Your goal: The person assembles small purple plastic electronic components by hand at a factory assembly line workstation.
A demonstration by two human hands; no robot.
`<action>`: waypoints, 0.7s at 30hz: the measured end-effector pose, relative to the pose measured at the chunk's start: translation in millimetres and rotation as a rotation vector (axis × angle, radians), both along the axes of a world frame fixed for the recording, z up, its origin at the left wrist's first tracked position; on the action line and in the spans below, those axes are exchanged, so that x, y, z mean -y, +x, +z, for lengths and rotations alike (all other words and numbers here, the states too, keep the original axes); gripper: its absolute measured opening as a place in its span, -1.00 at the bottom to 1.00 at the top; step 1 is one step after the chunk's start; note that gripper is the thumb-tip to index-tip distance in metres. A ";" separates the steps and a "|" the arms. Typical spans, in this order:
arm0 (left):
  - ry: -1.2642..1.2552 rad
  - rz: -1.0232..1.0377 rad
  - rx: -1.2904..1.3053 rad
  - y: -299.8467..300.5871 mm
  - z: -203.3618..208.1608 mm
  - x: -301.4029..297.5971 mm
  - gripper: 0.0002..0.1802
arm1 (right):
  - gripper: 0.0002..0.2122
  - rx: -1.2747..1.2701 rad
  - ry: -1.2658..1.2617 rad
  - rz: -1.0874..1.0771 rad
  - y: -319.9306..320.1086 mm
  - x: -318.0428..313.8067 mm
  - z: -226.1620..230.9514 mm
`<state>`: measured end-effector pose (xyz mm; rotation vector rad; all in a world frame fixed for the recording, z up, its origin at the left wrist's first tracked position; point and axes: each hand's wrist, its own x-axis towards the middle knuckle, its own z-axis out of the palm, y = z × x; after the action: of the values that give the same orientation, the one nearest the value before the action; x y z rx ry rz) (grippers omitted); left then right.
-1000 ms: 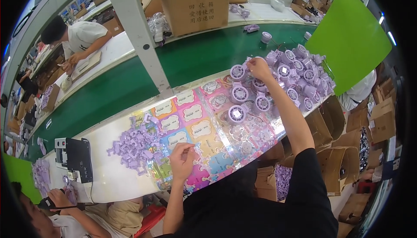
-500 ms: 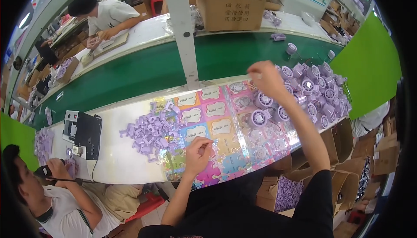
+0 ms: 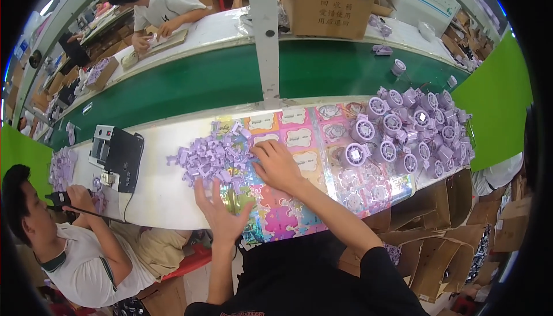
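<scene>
A heap of small light-purple plastic parts [image 3: 210, 156] lies on the worktable, left of the middle. My left hand [image 3: 223, 215] is at the heap's near edge, its fingers spread and its fingertips close to the nearest parts. From the other side my right hand [image 3: 277, 167] reaches across the colourful puzzle-patterned mat [image 3: 282, 218]. Its fingers are stretched out with the tips at the heap's right edge, and I see nothing held in them. Farther right, a large pile of round purple fan-like units [image 3: 387, 150] with thin wires covers the end of the mat.
A black box-shaped device [image 3: 118, 163] with a cable stands left of the heap. At the far left a co-worker [image 3: 86, 258] holds a dark tool. Beyond the table run a green belt [image 3: 190, 88] and a metal post [image 3: 266, 39]. Cardboard boxes [image 3: 429, 258] stand below on the right.
My right hand has come left from the fan-like units to the heap of small parts. My left hand has moved left and opened from a closed pinch. The view has shifted slightly.
</scene>
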<state>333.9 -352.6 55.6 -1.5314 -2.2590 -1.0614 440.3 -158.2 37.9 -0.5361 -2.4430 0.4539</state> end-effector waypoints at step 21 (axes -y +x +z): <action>-0.202 -0.762 -0.223 144.8 -30.5 -96.8 -0.55 | -0.80 -0.173 -0.076 -1.292 340.4 238.3 -83.2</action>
<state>478.7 -255.8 25.1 -2.5530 -1.6843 -0.7499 780.6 -396.5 -45.2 -1.7893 -1.4609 0.0174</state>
